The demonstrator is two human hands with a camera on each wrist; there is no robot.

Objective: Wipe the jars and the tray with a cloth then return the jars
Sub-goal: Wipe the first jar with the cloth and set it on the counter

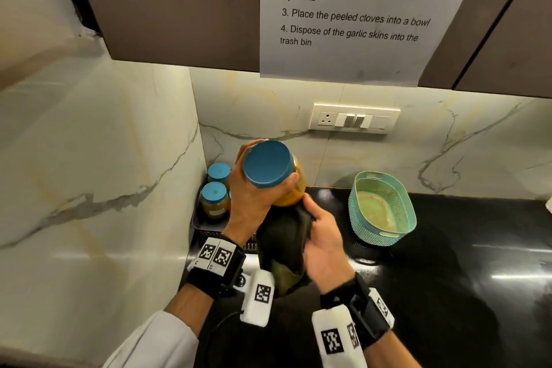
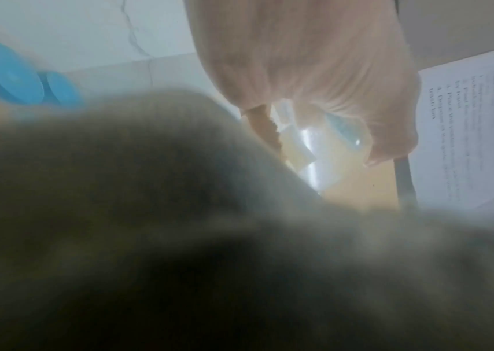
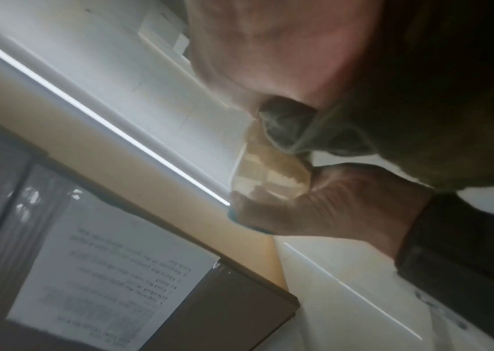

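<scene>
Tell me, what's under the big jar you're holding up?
The dark cloth, gripped by the right hand, presses against the bottom of the blue-lidded glass jar held by the left hand. The base itself is covered.

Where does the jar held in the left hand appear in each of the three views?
Head: the jar is at centre, blue lid up, in the left hand.
Left wrist: right of centre, below the fingers, blurred.
Right wrist: at centre, against the cloth.
Shared landmark: the printed paper on the cabinet.

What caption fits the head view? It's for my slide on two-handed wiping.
Left hand grips a blue-lidded jar while the right hand wipes it with a dark cloth.
</scene>
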